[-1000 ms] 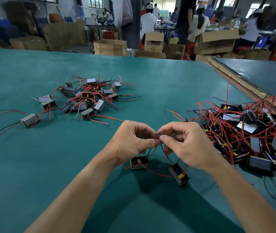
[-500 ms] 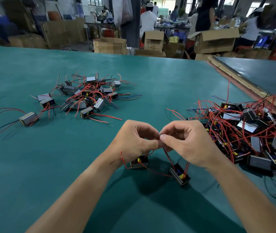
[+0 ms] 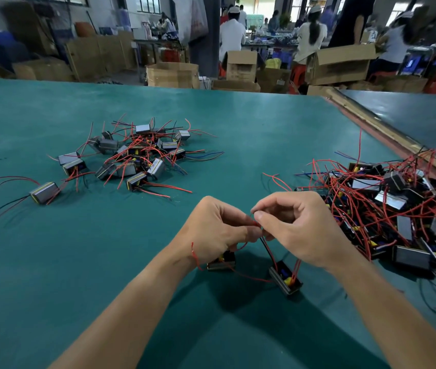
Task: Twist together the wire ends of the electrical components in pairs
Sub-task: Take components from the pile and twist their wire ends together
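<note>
1. Red and black insulated wire ends [image 3: 257,223] meet in the air between the two hands, just above the teal cloth-covered tabletop [image 3: 52,262]. Held up there, the joint can turn without snagging on the cloth.
2. The left hand [image 3: 216,230] has thumb and forefinger clamped on the leads just below the joint. I judge this to be an anchor, so the twist stays at the tips and does not run down the wire.
3. The right hand [image 3: 299,230] pinches the very tips between thumb and forefinger, its fingertips [image 3: 260,216] pressed together and the other fingers loosely curled. It looks like the hand that rolls the twist.
4. Two components lie on the table below. A small black block with yellow tape [image 3: 222,261] is partly hidden under the left hand. An open-faced dark rectangular block [image 3: 286,279] sits beneath the right wrist. Left resting there, they carry their own weight, and both hands stay free for the wires.
5. A small scattered heap of grey metal-wrapped components [image 3: 134,155] lies well away to the left. A large tangled heap of components with red leads [image 3: 397,209] lies near the right hand. The large heap is probably the stock, kept within easy reach, and the small one probably holds the finished pairs.
6. The twist seems to be underway. The fingers cover the joint, so I cannot tell how tight it is.
</note>
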The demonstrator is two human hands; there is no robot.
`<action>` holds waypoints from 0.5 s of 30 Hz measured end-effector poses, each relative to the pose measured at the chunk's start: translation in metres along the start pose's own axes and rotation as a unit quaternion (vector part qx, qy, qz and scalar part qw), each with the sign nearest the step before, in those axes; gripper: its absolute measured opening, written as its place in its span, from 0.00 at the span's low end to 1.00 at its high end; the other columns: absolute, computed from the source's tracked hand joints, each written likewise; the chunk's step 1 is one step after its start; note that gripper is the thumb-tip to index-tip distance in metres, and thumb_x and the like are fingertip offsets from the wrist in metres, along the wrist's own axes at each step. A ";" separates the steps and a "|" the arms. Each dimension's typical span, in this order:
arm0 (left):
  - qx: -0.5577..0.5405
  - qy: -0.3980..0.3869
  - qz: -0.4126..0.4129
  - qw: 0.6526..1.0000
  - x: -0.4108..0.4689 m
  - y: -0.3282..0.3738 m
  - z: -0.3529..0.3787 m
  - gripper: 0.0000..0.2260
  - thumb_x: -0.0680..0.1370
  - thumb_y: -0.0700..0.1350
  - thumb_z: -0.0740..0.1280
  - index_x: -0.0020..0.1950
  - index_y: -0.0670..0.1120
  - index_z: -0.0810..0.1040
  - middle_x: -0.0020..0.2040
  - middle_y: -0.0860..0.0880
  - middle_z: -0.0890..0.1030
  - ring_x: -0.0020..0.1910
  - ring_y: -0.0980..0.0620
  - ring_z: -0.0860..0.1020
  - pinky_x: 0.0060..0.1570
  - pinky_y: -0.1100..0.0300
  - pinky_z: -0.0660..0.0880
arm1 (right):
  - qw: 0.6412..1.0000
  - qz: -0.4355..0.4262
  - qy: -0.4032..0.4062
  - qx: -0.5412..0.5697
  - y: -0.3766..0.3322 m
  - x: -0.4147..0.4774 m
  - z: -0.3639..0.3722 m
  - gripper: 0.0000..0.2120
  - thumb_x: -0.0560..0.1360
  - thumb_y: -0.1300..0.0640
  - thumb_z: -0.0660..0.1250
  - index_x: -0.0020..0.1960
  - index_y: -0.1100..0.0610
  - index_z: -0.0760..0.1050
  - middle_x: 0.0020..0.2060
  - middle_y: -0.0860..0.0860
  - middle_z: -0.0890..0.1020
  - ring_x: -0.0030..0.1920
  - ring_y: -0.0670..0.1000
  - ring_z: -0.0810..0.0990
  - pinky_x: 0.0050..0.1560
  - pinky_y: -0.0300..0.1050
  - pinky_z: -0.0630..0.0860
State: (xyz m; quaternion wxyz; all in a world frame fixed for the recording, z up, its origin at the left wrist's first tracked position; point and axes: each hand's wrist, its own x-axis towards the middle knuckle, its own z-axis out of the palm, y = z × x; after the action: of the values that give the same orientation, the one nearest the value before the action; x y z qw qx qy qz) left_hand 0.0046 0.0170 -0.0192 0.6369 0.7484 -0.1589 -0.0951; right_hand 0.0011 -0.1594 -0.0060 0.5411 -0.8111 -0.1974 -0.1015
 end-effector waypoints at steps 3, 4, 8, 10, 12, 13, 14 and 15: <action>0.006 0.007 0.015 1.000 0.000 0.001 -0.001 0.07 0.73 0.39 0.76 0.39 0.51 0.87 0.28 0.51 0.78 0.26 0.57 0.65 0.25 0.66 0.65 | 1.000 -0.027 -0.003 -0.010 0.000 0.000 0.001 0.04 0.69 0.56 0.72 0.39 0.49 0.84 0.35 0.48 0.84 0.34 0.53 0.83 0.38 0.55 0.81; 0.006 0.012 0.020 1.000 0.000 0.001 -0.002 0.07 0.73 0.40 0.76 0.39 0.51 0.87 0.29 0.50 0.78 0.26 0.57 0.64 0.25 0.66 0.64 | 0.999 -0.030 -0.006 -0.008 0.000 0.000 0.001 0.04 0.69 0.56 0.72 0.40 0.49 0.85 0.36 0.48 0.84 0.35 0.52 0.83 0.38 0.55 0.81; -0.001 0.006 0.038 0.999 -0.001 0.002 -0.002 0.05 0.73 0.41 0.76 0.40 0.52 0.88 0.28 0.53 0.79 0.26 0.58 0.65 0.25 0.66 0.64 | 1.000 -0.020 -0.005 0.000 0.000 0.000 0.000 0.04 0.68 0.57 0.72 0.40 0.50 0.85 0.36 0.49 0.85 0.35 0.54 0.84 0.39 0.61 0.81; -0.007 0.004 0.039 0.999 -0.001 0.000 -0.001 0.04 0.72 0.43 0.76 0.41 0.52 0.88 0.28 0.53 0.79 0.26 0.59 0.65 0.26 0.66 0.64 | 1.000 -0.017 -0.002 0.001 0.000 0.000 -0.001 0.04 0.68 0.57 0.72 0.39 0.50 0.85 0.36 0.49 0.85 0.35 0.53 0.84 0.39 0.61 0.81; 0.004 0.019 0.043 0.999 0.000 -0.002 0.002 0.02 0.70 0.46 0.75 0.40 0.53 0.87 0.27 0.53 0.76 0.26 0.57 0.64 0.26 0.65 0.63 | 1.000 -0.018 -0.002 -0.004 0.000 0.001 -0.002 0.05 0.68 0.58 0.72 0.39 0.50 0.85 0.35 0.48 0.85 0.34 0.51 0.84 0.39 0.58 0.82; 0.013 0.029 0.047 0.998 0.001 -0.002 0.003 0.02 0.69 0.48 0.75 0.39 0.53 0.87 0.26 0.52 0.74 0.26 0.56 0.63 0.26 0.64 0.61 | 1.000 -0.019 -0.002 -0.008 0.001 0.001 -0.003 0.05 0.68 0.58 0.72 0.39 0.50 0.85 0.35 0.47 0.85 0.33 0.50 0.83 0.38 0.56 0.82; 0.017 0.038 0.051 0.998 0.002 -0.003 0.004 0.02 0.69 0.49 0.74 0.38 0.53 0.87 0.26 0.51 0.73 0.26 0.55 0.62 0.26 0.63 0.60 | 1.000 -0.019 -0.003 -0.012 0.001 0.001 -0.004 0.05 0.68 0.57 0.71 0.39 0.50 0.85 0.34 0.46 0.85 0.32 0.48 0.83 0.37 0.51 0.81; 0.018 0.044 0.052 0.998 0.002 -0.004 0.005 0.02 0.68 0.49 0.74 0.38 0.53 0.87 0.25 0.51 0.71 0.26 0.55 0.61 0.26 0.64 0.58 | 1.000 -0.018 -0.004 -0.016 0.002 0.001 -0.004 0.05 0.68 0.57 0.71 0.40 0.49 0.84 0.34 0.45 0.84 0.31 0.47 0.81 0.35 0.46 0.80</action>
State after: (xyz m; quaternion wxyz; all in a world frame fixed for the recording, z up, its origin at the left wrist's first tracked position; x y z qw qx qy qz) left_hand 0.0052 0.0122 -0.0235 0.6335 0.7542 -0.1707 -0.0259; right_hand 0.0031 -0.1637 -0.0054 0.5253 -0.8163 -0.2127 -0.1116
